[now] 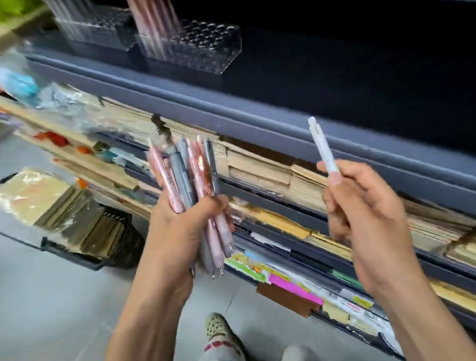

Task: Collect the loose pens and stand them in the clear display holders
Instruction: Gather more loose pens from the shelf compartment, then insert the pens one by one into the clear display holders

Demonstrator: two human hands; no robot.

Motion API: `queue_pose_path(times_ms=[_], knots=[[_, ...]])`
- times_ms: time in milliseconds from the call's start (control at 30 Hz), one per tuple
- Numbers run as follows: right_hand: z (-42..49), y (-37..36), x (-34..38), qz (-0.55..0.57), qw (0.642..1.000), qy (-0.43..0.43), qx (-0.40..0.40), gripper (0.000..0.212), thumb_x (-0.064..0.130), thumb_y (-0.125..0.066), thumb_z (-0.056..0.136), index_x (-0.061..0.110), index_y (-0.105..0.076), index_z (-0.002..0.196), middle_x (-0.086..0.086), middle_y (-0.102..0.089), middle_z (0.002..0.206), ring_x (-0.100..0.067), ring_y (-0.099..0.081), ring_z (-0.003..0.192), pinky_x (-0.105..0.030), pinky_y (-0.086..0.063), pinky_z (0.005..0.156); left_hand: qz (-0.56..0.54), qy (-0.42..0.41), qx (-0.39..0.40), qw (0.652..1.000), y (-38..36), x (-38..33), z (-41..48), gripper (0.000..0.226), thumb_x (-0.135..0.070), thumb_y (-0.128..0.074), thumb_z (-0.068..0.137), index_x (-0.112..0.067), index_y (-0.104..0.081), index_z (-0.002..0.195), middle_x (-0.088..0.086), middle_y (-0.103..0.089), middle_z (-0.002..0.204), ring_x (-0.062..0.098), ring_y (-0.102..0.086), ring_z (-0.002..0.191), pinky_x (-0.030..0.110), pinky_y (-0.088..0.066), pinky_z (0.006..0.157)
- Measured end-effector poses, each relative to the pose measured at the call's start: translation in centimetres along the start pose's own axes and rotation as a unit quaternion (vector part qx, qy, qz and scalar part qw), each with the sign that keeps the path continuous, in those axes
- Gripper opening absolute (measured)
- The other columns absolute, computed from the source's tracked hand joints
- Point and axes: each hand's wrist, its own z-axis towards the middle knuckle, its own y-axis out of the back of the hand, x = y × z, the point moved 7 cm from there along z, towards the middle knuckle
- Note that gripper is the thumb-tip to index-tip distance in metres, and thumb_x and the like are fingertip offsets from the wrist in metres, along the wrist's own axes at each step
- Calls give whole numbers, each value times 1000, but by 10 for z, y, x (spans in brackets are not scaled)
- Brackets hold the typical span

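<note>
My left hand (182, 230) grips a bundle of several pink and grey pens (189, 182), tips pointing down. My right hand (360, 204) pinches a single white pen (323, 147) upright between thumb and fingers. On the dark shelf above stands a clear display holder (208, 49) with rows of round holes; several pink pens (153, 11) stand in its left end. A second clear holder (98, 30) with clear pens sits further left. Both hands are below and in front of that shelf.
Lower shelves (276, 174) are packed with notebooks and paper packs. A black basket (57, 217) of wrapped notebooks sits on the grey floor at left. My foot in a pale clog (221, 334) is below. The image is motion-blurred.
</note>
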Motion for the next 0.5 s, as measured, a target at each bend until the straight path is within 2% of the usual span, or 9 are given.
queue_pose_path(times_ms=[33, 100, 200, 267, 333, 400, 500], knots=[[3, -15, -2, 5, 1000, -6, 17, 17, 31, -56, 94, 33, -67, 107, 7, -50, 68, -4, -37, 52, -16, -32, 43, -1, -5, -11, 1000, 13, -3, -1, 8, -21, -73, 66, -22, -69, 73, 19, -59, 52, 31, -54, 48, 34, -54, 57], [10, -47, -6, 21, 998, -17, 52, 20, 34, -60, 88, 34, -66, 107, 5, -53, 70, -5, -38, 52, -16, -34, 44, -5, -10, -41, 999, 43, -10, 1, 9, -16, -72, 69, -25, -69, 70, 18, -61, 56, 29, -57, 49, 34, -54, 55], [22, -104, -8, 57, 993, -38, 101, 24, 32, -63, 82, 33, -67, 105, 1, -53, 73, -5, -39, 51, -14, -35, 44, -41, -8, -89, 995, 91, -18, 11, 18, -11, -68, 70, -13, -65, 88, 18, -66, 67, 28, -64, 58, 40, -58, 63], [30, -138, -9, 65, 990, -48, 120, 26, 32, -63, 80, 31, -68, 106, 0, -53, 73, -5, -38, 50, -16, -34, 45, -41, -14, -97, 994, 114, -24, 21, 22, -10, -67, 71, -6, -59, 92, 17, -62, 58, 25, -59, 50, 39, -57, 60], [41, -175, -10, 65, 988, -49, 129, 29, 34, -63, 78, 31, -67, 106, 0, -53, 72, -6, -38, 50, -17, -34, 46, -36, -23, -103, 994, 142, -32, 36, 18, -10, -67, 72, -7, -59, 87, 13, -59, 54, 22, -56, 45, 35, -56, 53], [53, -210, -11, 67, 989, -52, 124, 28, 36, -63, 78, 30, -68, 106, 0, -52, 72, -6, -37, 50, -16, -33, 44, -39, -21, -104, 994, 170, -40, 54, 16, -10, -67, 71, -11, -61, 85, 11, -61, 57, 22, -57, 48, 31, -54, 50], [76, -257, -14, 80, 990, -50, 105, 21, 35, -57, 89, 27, -68, 105, 1, -50, 73, -6, -32, 48, -17, -30, 43, -53, -16, -86, 995, 208, -55, 86, 12, -11, -68, 71, -17, -64, 80, 17, -61, 62, 26, -56, 51, 30, -53, 49]])
